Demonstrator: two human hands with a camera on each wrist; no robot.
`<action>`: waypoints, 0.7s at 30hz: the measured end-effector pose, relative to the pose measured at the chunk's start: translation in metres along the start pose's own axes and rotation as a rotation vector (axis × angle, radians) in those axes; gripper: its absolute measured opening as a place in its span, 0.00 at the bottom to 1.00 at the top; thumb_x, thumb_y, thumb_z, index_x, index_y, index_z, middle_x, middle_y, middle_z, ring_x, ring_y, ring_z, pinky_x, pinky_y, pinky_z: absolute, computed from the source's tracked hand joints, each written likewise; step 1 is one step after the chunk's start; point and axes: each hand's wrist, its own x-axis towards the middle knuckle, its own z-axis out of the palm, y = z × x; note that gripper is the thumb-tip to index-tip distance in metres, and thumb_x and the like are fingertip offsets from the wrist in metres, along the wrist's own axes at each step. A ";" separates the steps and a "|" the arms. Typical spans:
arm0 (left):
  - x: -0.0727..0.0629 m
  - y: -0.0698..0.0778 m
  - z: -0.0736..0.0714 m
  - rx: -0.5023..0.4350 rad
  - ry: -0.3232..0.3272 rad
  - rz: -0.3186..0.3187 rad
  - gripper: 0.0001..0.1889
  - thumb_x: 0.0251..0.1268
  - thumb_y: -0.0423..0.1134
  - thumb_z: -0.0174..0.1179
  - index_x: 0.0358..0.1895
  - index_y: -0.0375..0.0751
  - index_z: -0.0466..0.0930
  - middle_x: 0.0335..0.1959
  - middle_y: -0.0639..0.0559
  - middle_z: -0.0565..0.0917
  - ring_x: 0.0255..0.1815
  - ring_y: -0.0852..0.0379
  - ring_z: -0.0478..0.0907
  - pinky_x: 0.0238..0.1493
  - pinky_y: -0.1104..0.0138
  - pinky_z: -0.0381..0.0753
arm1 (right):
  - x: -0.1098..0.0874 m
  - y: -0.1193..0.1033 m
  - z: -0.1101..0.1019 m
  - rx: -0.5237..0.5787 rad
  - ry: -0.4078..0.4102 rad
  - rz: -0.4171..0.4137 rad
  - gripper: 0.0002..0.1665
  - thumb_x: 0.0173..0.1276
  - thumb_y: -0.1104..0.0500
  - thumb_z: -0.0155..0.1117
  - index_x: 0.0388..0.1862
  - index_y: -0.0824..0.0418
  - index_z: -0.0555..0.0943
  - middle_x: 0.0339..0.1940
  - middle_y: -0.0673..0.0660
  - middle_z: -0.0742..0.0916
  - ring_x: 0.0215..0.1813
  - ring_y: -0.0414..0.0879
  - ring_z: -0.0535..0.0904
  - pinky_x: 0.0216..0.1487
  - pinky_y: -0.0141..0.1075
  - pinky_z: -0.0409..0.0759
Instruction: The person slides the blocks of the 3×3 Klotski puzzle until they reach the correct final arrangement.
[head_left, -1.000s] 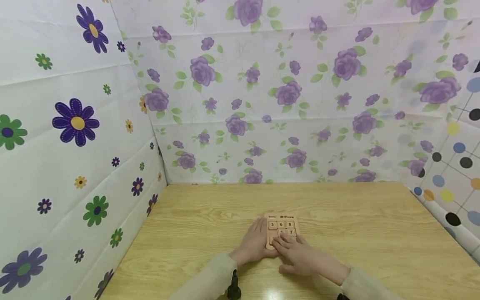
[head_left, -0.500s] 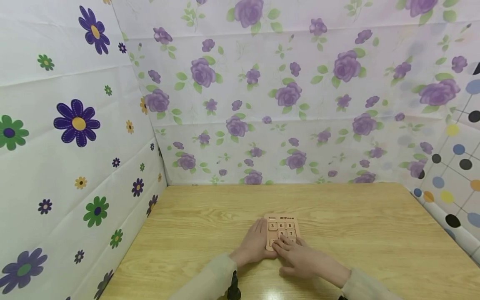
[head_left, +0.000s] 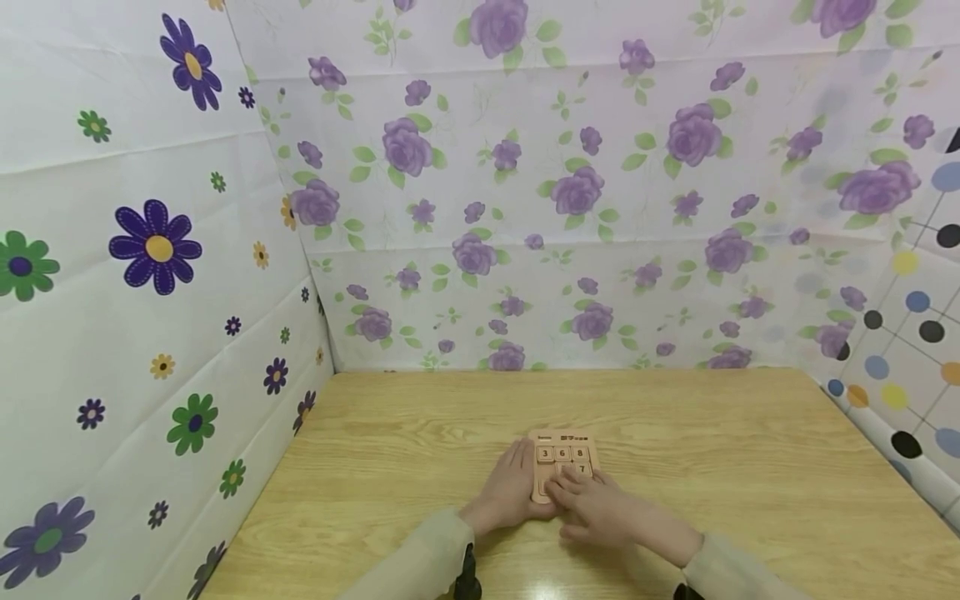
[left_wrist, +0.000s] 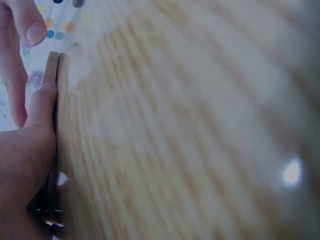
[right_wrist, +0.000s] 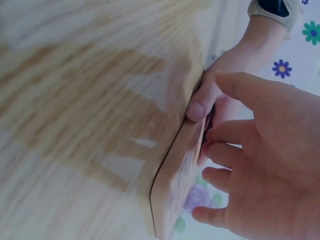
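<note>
Lying held by left grip (head_left: 506,492), number board (head_left: 562,455) sits partly beneath relaxed right grip (head_left: 598,511).

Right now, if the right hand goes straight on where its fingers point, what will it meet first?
Most likely the left hand, lying along the left edge of the number board. The right hand has its fingers over that board; height is unclear, so they might rub it first.

Wooden table (head_left: 690,433), rose-print backdrop (head_left: 525,158), dotted cloth (head_left: 911,350)
</note>
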 end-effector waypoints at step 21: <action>-0.001 -0.002 0.001 0.024 0.011 0.027 0.63 0.52 0.77 0.53 0.74 0.25 0.46 0.76 0.32 0.54 0.77 0.41 0.53 0.77 0.56 0.55 | 0.023 0.017 0.002 0.073 0.013 0.087 0.40 0.74 0.37 0.47 0.75 0.61 0.61 0.77 0.62 0.64 0.78 0.61 0.53 0.72 0.69 0.50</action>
